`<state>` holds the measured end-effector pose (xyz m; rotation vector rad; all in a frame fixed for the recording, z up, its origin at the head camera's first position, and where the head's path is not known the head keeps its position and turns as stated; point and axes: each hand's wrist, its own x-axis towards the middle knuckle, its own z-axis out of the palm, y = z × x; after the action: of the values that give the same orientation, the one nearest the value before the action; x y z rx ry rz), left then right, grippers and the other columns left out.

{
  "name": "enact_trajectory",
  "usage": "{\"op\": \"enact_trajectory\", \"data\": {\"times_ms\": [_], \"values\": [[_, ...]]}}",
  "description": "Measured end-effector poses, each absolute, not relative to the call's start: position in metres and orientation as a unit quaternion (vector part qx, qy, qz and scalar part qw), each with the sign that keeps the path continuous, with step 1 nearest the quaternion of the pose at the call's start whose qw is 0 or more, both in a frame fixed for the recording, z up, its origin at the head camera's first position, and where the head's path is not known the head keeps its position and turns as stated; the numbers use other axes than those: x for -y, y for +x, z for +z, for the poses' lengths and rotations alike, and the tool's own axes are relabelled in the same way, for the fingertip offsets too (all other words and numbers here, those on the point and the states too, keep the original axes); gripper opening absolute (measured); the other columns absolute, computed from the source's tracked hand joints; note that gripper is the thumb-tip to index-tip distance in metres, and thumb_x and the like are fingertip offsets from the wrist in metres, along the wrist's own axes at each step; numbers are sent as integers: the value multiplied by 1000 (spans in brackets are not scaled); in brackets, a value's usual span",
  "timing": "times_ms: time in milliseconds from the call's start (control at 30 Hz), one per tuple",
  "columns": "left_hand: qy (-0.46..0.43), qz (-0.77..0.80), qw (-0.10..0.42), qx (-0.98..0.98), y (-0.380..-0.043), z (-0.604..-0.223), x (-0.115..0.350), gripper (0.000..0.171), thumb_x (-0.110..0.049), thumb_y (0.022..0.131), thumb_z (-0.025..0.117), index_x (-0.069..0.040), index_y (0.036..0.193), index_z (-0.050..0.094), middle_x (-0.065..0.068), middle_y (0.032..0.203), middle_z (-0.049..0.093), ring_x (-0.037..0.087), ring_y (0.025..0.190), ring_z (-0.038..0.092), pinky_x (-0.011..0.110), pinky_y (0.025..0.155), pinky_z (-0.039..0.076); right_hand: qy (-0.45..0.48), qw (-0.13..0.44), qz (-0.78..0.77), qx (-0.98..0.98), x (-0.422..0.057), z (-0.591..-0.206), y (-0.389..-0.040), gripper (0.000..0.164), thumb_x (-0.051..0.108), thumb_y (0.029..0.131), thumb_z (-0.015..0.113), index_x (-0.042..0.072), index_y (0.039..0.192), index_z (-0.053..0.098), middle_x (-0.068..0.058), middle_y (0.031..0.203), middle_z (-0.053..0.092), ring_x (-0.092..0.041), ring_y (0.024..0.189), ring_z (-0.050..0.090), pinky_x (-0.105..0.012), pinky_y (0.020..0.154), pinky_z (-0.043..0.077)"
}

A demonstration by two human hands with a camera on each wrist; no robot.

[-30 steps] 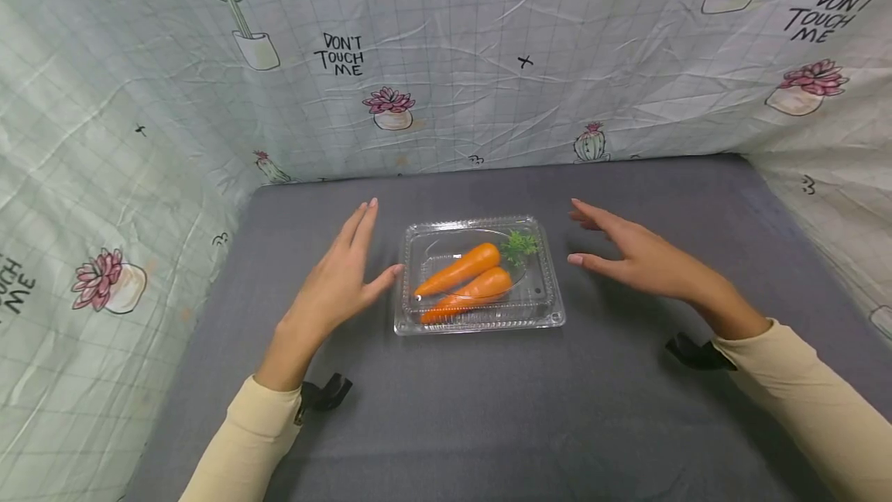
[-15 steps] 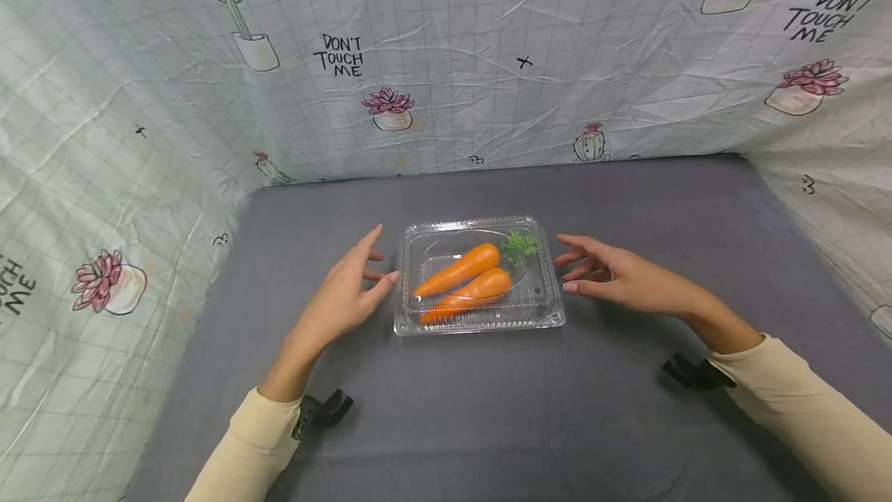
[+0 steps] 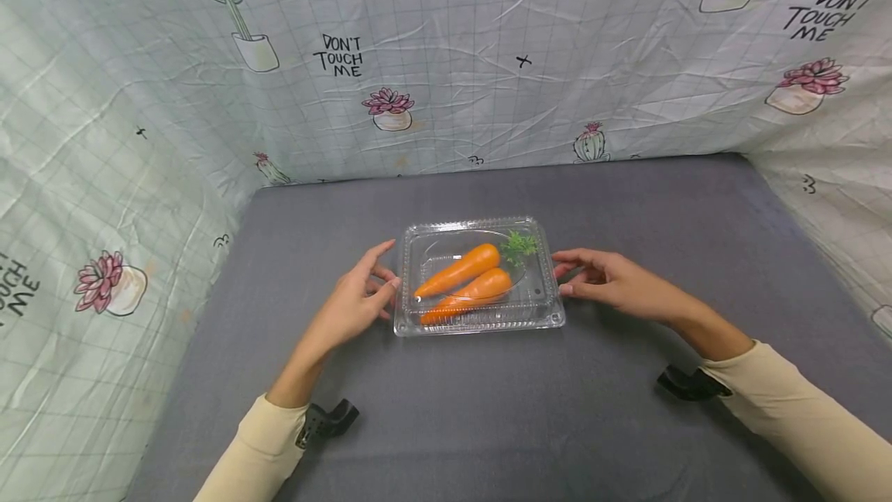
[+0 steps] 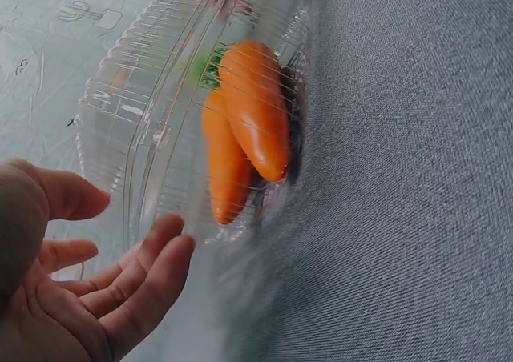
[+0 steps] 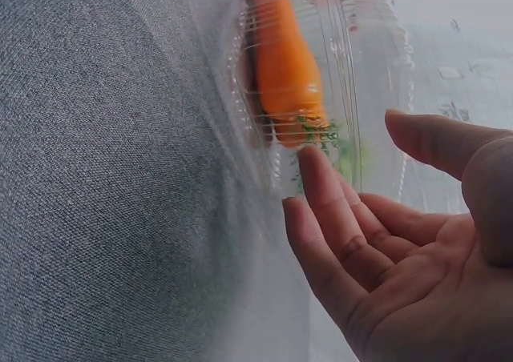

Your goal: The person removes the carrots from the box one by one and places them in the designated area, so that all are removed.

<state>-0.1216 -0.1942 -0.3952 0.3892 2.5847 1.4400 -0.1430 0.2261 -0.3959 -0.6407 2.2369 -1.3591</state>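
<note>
A clear plastic clamshell box [image 3: 481, 325] lies closed on the grey cloth in the head view. Inside it are two orange carrots [image 3: 461, 269], side by side at a slant, with a green leafy top [image 3: 519, 245] at the far right corner. At the box's left side is my left hand [image 3: 354, 302], thumb and fingertips close to the rim, fingers loosely bent. My right hand [image 3: 619, 283] is at the opposite side, fingertips right at the edge. Both wrist views show the left hand [image 4: 96, 290] and right hand [image 5: 401, 258] with thumb and fingers spread apart beside the plastic.
A grey cloth [image 3: 488, 417] covers the table. Behind and on both sides hangs a pale curtain [image 3: 460, 99] printed with cacti and lettering. Each wrist wears a black strap mount, the left one [image 3: 327, 418] near the front of the cloth.
Both hands have moved inward and lower, from apart to right beside the box, and their fingers have bent from straighter to looser. The box and carrots have stayed in place.
</note>
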Motion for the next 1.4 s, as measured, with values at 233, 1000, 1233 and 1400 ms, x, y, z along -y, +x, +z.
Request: {"op": "enact_trajectory", "data": {"times_ms": [233,1000,1233,1400], "values": [[114,502,100,-851,-124,-402,193,58,-9,103,60,-17,155,37,19,110,59,33,72,67,44,58,64,-234,230,-506,-798,-223,-398,-145,64,14,98,68,-2,153,38,-21,139,55,-16,109,67,-24,88,59],[93,562,142,-810,-129,-404,194,54,-6,104,55,-14,153,35,17,93,60,31,65,65,54,51,60,-205,272,-593,-730,-218,-402,-144,71,0,92,72,-10,148,30,-30,142,44,-15,105,68,-30,83,63],[84,568,142,-806,-129,-402,192,54,-4,103,54,-12,153,35,16,92,60,30,64,66,56,51,60,-193,284,-595,-727,-217,-402,-144,68,0,92,73,-9,145,31,-28,142,43,-16,105,68,-34,82,63],[79,576,146,-800,-129,-402,191,54,-2,103,54,-11,153,35,17,92,59,30,64,65,57,50,60,-193,290,-595,-725,-218,-404,-144,66,1,92,73,-8,143,33,-27,142,43,-15,106,68,-33,84,63]]}}
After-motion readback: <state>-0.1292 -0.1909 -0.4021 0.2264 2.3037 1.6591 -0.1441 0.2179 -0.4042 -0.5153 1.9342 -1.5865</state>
